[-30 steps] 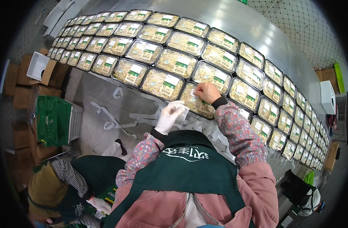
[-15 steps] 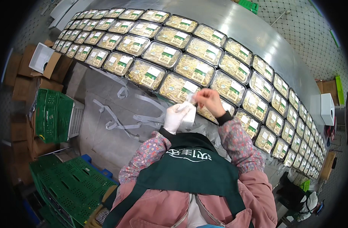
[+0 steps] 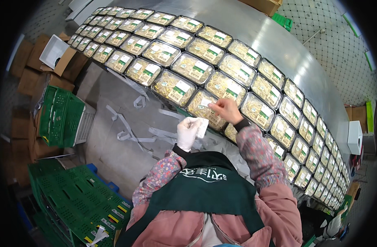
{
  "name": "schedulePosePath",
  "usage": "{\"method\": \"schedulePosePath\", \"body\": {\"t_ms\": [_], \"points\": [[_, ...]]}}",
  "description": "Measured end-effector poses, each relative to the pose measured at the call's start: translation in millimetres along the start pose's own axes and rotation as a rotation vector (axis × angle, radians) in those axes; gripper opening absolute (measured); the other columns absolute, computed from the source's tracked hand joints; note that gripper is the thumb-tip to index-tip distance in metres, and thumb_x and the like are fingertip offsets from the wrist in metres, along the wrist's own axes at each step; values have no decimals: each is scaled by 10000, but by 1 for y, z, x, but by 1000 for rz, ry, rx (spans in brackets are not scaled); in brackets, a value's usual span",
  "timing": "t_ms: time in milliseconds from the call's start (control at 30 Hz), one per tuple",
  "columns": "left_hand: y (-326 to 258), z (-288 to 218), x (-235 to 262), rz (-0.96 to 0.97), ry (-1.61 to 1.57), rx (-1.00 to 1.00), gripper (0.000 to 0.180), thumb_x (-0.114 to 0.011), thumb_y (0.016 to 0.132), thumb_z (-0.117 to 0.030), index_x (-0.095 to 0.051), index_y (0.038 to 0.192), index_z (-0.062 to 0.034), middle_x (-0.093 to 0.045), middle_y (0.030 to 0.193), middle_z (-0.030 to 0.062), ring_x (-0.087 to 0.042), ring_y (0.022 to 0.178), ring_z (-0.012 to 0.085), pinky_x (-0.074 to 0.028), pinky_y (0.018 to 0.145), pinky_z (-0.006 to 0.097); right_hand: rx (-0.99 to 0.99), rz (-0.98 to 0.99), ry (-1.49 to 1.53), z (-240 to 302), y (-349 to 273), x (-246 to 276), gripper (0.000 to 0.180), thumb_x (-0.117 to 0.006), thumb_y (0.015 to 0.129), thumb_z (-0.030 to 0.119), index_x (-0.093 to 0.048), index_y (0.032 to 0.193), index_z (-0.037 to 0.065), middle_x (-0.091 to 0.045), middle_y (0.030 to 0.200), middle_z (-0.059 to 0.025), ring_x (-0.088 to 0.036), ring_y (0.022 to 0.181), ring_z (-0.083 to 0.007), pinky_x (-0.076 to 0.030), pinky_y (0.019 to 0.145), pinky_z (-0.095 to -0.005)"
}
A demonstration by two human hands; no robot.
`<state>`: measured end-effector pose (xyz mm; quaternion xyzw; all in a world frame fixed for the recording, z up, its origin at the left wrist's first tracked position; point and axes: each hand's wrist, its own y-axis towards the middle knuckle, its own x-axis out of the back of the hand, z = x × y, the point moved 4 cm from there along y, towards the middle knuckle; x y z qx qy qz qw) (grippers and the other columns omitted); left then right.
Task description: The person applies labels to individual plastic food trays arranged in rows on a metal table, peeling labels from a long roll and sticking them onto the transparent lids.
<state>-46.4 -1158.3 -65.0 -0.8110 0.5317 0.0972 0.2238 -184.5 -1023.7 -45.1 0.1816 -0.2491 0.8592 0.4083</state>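
Observation:
In my left hand (image 3: 187,132), which wears a white glove, a strip of white labels (image 3: 202,128) is pinched between closed fingers. My bare right hand (image 3: 227,111) reaches over a clear-lidded tray of bean sprouts (image 3: 201,111) at the table's near edge. Its thumb and fingertips are closed at the edge of a small white label (image 3: 206,101), which is over that lid. Whether the label is fully stuck down cannot be made out. Neighbouring bean sprout trays (image 3: 175,86) carry a green and beige printed label, and many also have a white one.
Rows of packed trays cover much of the metal table (image 3: 275,39). Green crates (image 3: 58,117) stand at left, with more green crates (image 3: 77,197) at lower left. Cardboard boxes (image 3: 32,78) are stacked beyond them. Pale strips of backing paper (image 3: 122,123) litter the grey floor.
My hands have moved apart. The right has brought a white label over the tray, while the left stays back with the strip. The view has shifted, so the trays sit differently in the picture.

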Motion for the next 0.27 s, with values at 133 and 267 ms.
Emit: {"method": "schedulePosePath", "body": {"t_ms": [133, 267], "points": [[13, 7, -13, -21, 113, 39, 148, -651, 847, -138, -609, 810, -1, -629, 736, 23, -546, 602, 40, -433, 519, 193, -34, 220, 555, 17, -44, -11, 248, -709, 789, 237, -648, 850, 4, -594, 660, 1, -512, 529, -43, -396, 410, -192], [28, 8, -34, 191, 151, 97, 279, -682, 822, -179, -624, 1012, 16, -663, 844, 41, -591, 707, 52, -459, 608, 182, -35, -92, 542, -6, -1, 30, 199, -705, 793, 195, -670, 820, 1, -586, 582, -5, -506, 455, -54, -408, 415, -192]]}}
